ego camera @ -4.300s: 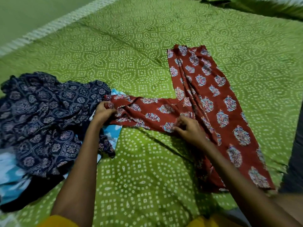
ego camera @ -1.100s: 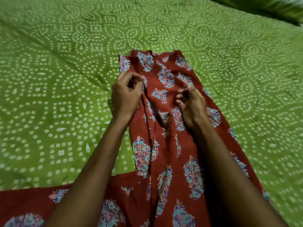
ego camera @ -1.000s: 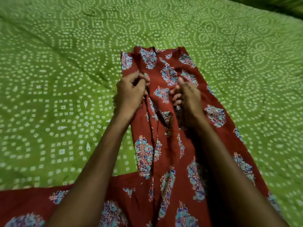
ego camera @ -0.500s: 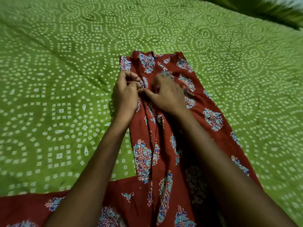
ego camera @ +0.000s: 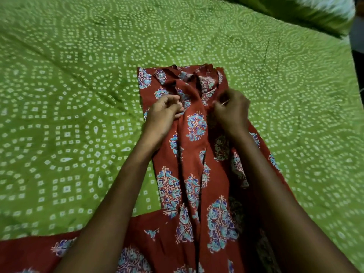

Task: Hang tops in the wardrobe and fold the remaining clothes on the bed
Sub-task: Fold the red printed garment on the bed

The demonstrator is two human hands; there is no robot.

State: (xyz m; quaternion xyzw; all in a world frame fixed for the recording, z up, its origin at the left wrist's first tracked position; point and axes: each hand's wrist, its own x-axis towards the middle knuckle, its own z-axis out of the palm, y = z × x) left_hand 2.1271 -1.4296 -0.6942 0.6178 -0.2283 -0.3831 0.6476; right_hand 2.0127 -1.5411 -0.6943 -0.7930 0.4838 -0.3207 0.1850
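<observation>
Bed (ego camera: 78, 134) with green dotted sheet fills the view. Red printed garment (ego camera: 197, 174) lies lengthwise down the middle of it, far end rumpled near top centre, near end running out of view at the bottom; a second stretch of the same red cloth spreads left along the bottom edge. Looks like trousers or a long bottom piece, cannot tell for sure.

Left hand (ego camera: 163, 115) sits on the left side of the upper part, fingers curled, pinching a ridge of the cloth. Right hand (ego camera: 232, 111) sits on the right side at the same height, fingers curled and pinching cloth too; exact grip point blurred. Both hands close together, a raised fold between them.

Step in hand, as judged: flattening and lining up the layers before folding. Task well short of done, since this piece is not yet folded.

To do it well:
- pull the two pinches apart sideways to kill the centre ridge
- keep the cloth low on the bed, no lifting, or the lower layer shifts
- square the rumpled far edge first, then smooth toward the body
- match side edges before folding over

Risk: thin slippery fabric, creases get trapped if folded now.
</observation>
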